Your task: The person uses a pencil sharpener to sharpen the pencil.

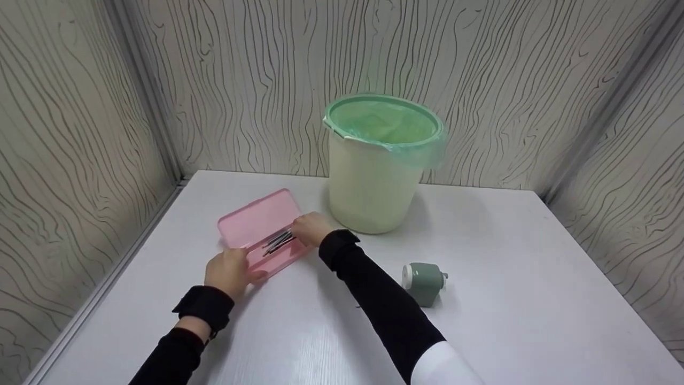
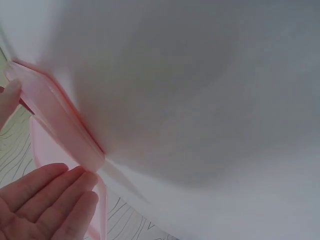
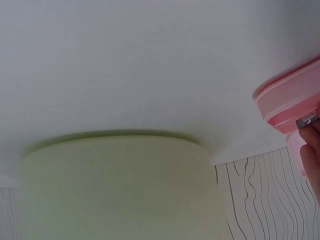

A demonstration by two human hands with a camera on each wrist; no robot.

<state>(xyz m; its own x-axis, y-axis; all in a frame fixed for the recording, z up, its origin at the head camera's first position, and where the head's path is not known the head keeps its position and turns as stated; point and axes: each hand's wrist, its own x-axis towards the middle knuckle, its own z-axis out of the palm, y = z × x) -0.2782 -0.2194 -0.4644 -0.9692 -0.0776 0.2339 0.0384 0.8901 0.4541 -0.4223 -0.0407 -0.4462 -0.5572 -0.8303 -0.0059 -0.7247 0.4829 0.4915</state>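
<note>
A pink pencil case point(image 1: 262, 216) lies on the table with its lid tipped back, several dark and silver pencils point(image 1: 277, 242) inside. My left hand point(image 1: 227, 271) holds the case's left end, thumb at the near side. In the left wrist view, the fingers point(image 2: 75, 200) lie along the end wall. At the other end, my right hand point(image 1: 311, 229) reaches over the tray and pinches the pencils' ends. The right wrist view shows a grey pencil end point(image 3: 307, 120) at the fingertips, above the case's rim; the rest of that hand is out of frame.
A cream bin point(image 1: 374, 184) with a green rim and liner stands just behind the right hand. To the right of the right forearm sits a green pencil sharpener point(image 1: 425, 283) with a crank. Wood-patterned panels point(image 1: 256, 80) enclose the white table point(image 1: 502, 321) at the back and sides.
</note>
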